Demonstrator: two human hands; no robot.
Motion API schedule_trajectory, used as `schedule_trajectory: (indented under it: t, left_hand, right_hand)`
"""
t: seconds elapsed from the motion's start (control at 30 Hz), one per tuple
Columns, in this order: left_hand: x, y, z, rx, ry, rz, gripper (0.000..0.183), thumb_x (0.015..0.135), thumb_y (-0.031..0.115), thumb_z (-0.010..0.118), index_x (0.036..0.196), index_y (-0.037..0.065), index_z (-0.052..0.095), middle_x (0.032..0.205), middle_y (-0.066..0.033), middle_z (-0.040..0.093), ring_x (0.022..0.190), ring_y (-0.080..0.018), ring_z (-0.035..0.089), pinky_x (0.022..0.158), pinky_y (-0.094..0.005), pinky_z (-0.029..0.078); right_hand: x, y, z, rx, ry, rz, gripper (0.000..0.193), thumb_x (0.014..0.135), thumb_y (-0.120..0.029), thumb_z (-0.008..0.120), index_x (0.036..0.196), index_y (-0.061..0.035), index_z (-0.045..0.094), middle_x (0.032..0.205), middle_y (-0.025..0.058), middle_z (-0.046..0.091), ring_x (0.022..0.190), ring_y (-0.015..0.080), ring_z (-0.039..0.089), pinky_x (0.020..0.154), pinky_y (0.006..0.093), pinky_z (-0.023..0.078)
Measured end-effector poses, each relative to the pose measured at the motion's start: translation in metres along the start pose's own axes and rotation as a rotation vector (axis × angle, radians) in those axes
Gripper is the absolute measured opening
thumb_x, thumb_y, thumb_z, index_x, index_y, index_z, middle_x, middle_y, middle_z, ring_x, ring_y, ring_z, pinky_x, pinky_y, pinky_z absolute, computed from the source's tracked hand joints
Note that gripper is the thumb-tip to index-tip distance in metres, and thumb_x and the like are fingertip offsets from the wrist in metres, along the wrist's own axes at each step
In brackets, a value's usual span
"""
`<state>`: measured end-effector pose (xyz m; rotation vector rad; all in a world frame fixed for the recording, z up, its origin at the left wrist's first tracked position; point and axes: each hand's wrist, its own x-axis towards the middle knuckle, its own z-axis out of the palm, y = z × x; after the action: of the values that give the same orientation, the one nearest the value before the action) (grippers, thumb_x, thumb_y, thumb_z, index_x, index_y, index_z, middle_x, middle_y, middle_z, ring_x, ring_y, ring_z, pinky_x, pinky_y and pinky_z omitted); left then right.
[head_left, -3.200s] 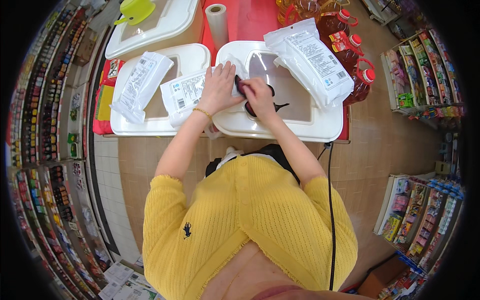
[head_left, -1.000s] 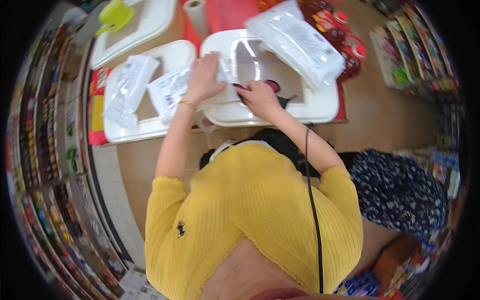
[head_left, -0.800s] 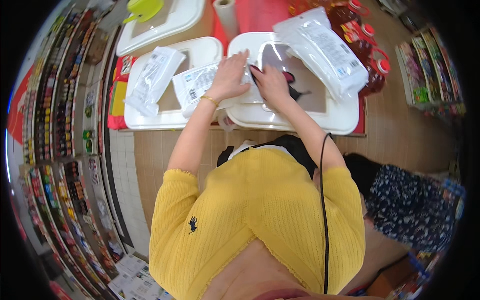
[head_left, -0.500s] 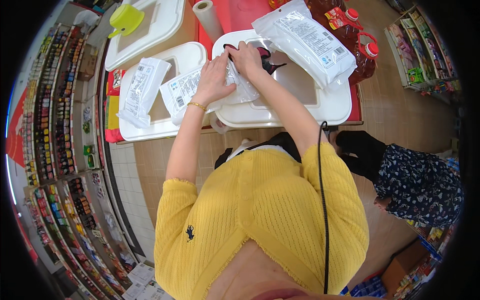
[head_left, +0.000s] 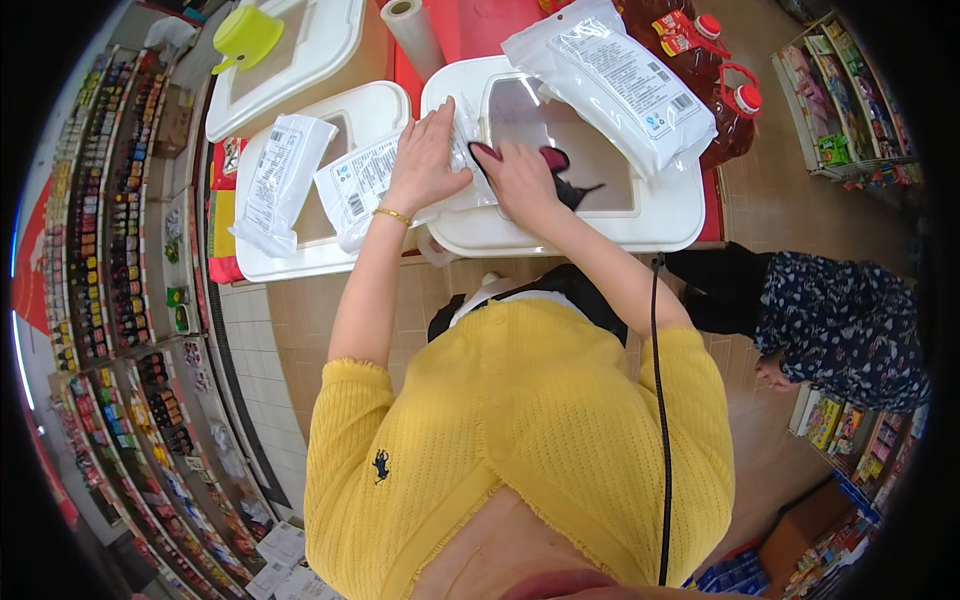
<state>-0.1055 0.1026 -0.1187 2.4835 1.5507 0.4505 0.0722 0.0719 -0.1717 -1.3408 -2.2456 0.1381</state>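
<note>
Now the right hand (head_left: pixel 522 182) has come back toward the body: half a second ago it was up beside the left fingertips, and at this moment it lies lower, to the right of the left thumb. Its fingers are folded over a black-and-dark-red item with rounded ends (head_left: pixel 555 158), which they partly hide; what kind of thing it is, I cannot tell. The left hand (head_left: pixel 428 165) has hardly shifted. It rests flat, fingers close together and gripping nothing, on a white plastic bag with a printed panel (head_left: pixel 352 195), which lies beneath it and reaches out to its left across two white box lids.

With the right hand drawn back, more of the bag's crinkled clear end shows between the two hands, so the work appears to stay at that end, the left hand seeming to steady it. Whether that end is closed cannot be made out.

Left of the left hand lies a narrower white plastic bag (head_left: pixel 285 185); beyond the right hand, up and to the right, a fuller white plastic bag (head_left: pixel 615 90), both apart from the hands.
</note>
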Motion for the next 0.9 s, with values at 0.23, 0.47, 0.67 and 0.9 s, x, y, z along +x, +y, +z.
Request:
schedule_trajectory:
  t: [0.23,0.47,0.67,0.9]
  left_hand:
    - [-0.005,0.010,-0.004,0.005,-0.027,0.009,0.095,0.063,0.023,0.067,0.144,-0.001,0.024,0.131,-0.0208,0.048,0.126,-0.0326,0.043,0.111,-0.0477,0.025]
    - [0.000,0.021,-0.017,-0.031,-0.061,-0.068,0.095,0.063,0.024,0.067,0.143,-0.003,0.025,0.137,-0.0211,0.044,0.130,-0.0317,0.040,0.113,-0.0451,0.023]
    - [-0.012,0.017,-0.014,0.008,0.011,0.000,0.096,0.063,0.024,0.067,0.145,0.000,0.024,0.132,-0.0200,0.048,0.127,-0.0313,0.043,0.112,-0.0466,0.025]
    - [-0.030,0.016,-0.011,-0.045,-0.035,-0.010,0.096,0.064,0.025,0.067,0.146,0.001,0.024,0.130,-0.0200,0.049,0.126,-0.0314,0.044,0.111,-0.0482,0.026]
  right_hand:
    - [0.082,0.015,0.038,-0.144,0.061,0.223,0.038,0.084,-0.015,0.055,0.121,-0.0188,0.060,0.092,0.0113,0.056,0.086,0.0300,0.056,0.072,0.0409,0.048]
    - [0.042,0.012,0.019,-0.100,0.082,0.067,0.033,0.084,-0.014,0.055,0.115,-0.0205,0.064,0.092,0.0109,0.056,0.085,0.0289,0.056,0.070,0.0416,0.047]
    - [0.035,-0.006,0.006,-0.119,0.029,0.123,0.033,0.084,-0.014,0.053,0.114,-0.0212,0.064,0.092,0.0096,0.056,0.085,0.0274,0.056,0.070,0.0408,0.047]
    - [0.030,-0.008,0.024,-0.061,0.032,0.039,0.037,0.084,-0.011,0.053,0.119,-0.0190,0.062,0.091,0.0115,0.055,0.085,0.0293,0.055,0.072,0.0412,0.046]
